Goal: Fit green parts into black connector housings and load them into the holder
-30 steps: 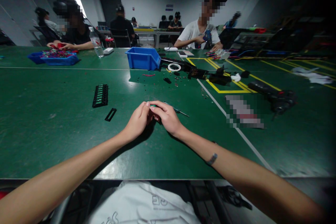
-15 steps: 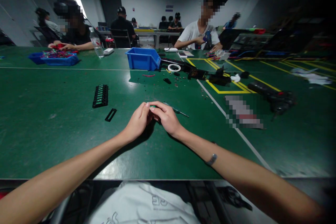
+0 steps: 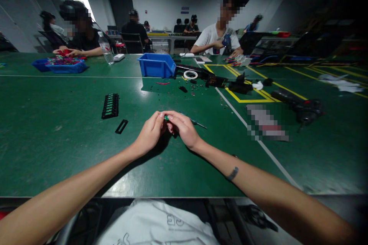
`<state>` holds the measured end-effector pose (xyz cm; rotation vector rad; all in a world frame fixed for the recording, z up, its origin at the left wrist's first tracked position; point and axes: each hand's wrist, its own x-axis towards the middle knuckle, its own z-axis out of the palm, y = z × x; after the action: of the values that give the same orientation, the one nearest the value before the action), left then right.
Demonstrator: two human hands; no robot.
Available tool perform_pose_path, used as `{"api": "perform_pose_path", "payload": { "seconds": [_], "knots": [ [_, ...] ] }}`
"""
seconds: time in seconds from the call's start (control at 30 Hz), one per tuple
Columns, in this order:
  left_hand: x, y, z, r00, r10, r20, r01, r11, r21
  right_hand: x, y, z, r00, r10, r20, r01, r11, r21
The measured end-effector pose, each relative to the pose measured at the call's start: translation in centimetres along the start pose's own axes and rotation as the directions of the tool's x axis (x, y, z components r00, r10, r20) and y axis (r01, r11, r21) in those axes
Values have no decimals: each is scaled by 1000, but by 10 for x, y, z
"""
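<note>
A small green circuit board [image 3: 166, 118] is pinched between the fingertips of both my hands, above the middle of the table; most of it is hidden. My left hand [image 3: 150, 132] closes on it from the left, with thumb and fingers together. From the right, my right hand [image 3: 184, 128] bends over it, its fingers curled against the board. Just past my right hand lies a thin screwdriver-like tool [image 3: 199, 124]. Left of my hands are a small black rectangular frame [image 3: 121, 126] and a row of black frames holding green boards [image 3: 110, 105].
A blue bin [image 3: 157, 66] stands beyond my hands, near a white ring [image 3: 190, 74], scattered small parts and black pieces. A black power tool [image 3: 301, 107] lies at right. Far left are a blue tray of wires [image 3: 67, 67] and a bottle [image 3: 106, 49]. Two people sit across the table.
My right fingers have shifted slightly, and a bit more of the green board's edge shows. Both hands stay in the same place over the table.
</note>
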<state>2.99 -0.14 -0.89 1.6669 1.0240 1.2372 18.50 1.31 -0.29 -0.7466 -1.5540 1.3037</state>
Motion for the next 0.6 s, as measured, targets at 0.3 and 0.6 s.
{"api": "perform_pose_path", "payload": {
  "seconds": [0.3, 0.6],
  "knots": [
    [-1, 2, -3, 1000, 23, -6, -22, 999, 45, -3, 0, 0, 1000, 11, -16, -10, 999, 32],
    [0, 2, -6, 998, 59, 25, -61, 993, 101, -2, -5, -1, 1000, 19, -5, -19, 1000, 12]
  ]
}}
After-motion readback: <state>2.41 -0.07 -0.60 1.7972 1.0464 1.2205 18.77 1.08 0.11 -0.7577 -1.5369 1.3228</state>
